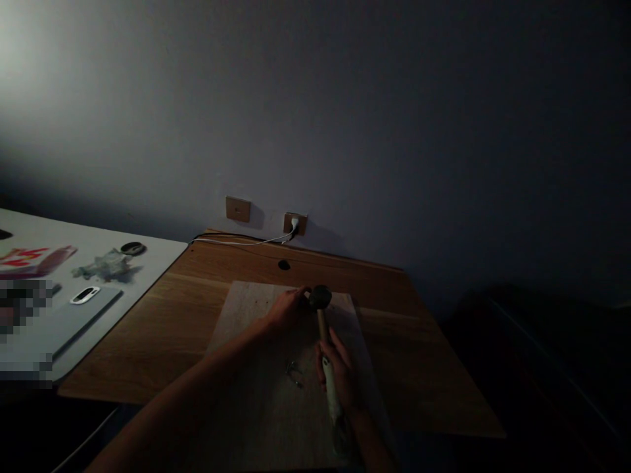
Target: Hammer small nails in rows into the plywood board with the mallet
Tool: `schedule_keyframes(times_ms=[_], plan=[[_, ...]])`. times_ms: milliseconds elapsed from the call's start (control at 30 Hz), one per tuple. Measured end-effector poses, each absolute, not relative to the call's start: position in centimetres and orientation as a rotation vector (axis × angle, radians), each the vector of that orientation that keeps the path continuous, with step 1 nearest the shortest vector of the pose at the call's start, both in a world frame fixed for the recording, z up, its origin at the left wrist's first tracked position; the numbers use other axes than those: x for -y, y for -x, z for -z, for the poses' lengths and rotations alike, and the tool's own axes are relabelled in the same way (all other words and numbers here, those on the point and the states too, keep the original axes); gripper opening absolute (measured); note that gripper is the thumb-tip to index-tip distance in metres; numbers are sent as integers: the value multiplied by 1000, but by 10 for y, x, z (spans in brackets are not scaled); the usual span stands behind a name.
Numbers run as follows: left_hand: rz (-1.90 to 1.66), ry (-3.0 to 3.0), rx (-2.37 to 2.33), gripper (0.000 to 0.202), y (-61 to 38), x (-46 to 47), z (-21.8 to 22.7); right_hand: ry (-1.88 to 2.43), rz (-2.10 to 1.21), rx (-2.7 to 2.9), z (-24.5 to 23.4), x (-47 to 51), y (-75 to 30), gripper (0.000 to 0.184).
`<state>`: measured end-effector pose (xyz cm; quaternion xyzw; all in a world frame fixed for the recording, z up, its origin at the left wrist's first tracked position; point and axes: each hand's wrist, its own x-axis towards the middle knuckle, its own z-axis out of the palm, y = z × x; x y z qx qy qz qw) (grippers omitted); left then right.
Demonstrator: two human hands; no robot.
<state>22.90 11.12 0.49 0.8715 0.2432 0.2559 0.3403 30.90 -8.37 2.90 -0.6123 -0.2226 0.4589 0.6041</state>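
My right hand (339, 373) is closed around the pale handle of a hammer (323, 322), whose dark head rests near the far edge of a light wooden board (256, 407). My left hand (288, 307) lies on the board just left of the hammer head, its fingers pinched together on something too small to make out. Small metal pieces (294, 372) lie on the board between my two hands.
The board sits on a brown wooden desk (187, 315) against a wall with a switch (238, 209) and a socket with a white plug (294, 224). A white table (158, 253) at left holds a grey slab (73, 315), crumpled wrapping (106, 266) and small items. The right side is dark.
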Motion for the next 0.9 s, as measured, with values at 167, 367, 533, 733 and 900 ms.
schedule_keyframes(times_ms=[167,367,533,733,900], plan=[[-643,-2266,-668,50,-227,-110,-11,1426,-1070,574,-24,84,-311,57],[-646,-2266,-627,46,-226,-108,-12,1424,-1077,587,-24,83,-311,59],[-636,-2301,-665,44,-226,-110,-16,1394,-1075,575,-25,84,-311,54],[-394,-2574,-314,20,-186,-86,-52,1303,-995,523,-34,86,-313,46],[-107,-2855,44,18,-165,-54,-69,1327,-956,522,-41,84,-317,45]])
